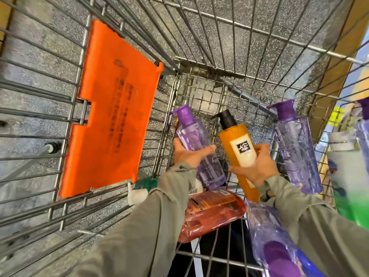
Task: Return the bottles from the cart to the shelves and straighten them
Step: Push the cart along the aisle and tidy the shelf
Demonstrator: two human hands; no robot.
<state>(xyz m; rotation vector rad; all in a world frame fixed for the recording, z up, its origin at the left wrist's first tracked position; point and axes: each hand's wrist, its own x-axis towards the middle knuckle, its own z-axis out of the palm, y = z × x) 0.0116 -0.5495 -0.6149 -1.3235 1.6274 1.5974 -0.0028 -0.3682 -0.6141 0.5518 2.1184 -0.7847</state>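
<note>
I look down into a wire shopping cart (219, 56). My left hand (189, 154) grips a clear purple pump bottle (199, 148) with a purple cap, held upright inside the basket. My right hand (257, 166) grips an orange bottle (239, 154) with a black pump and a white label. A second purple bottle (295, 148) leans against the cart's right side. A reddish bottle (211, 212) lies flat on the cart floor below my hands. Another purple bottle (269, 242) lies at the lower right.
An orange plastic flap (111, 116) covers the cart's child seat at the left. A green-capped white bottle (139, 188) lies beside my left sleeve. Outside the cart on the right stand white, purple and green containers (343, 156). Speckled grey floor shows through the wires.
</note>
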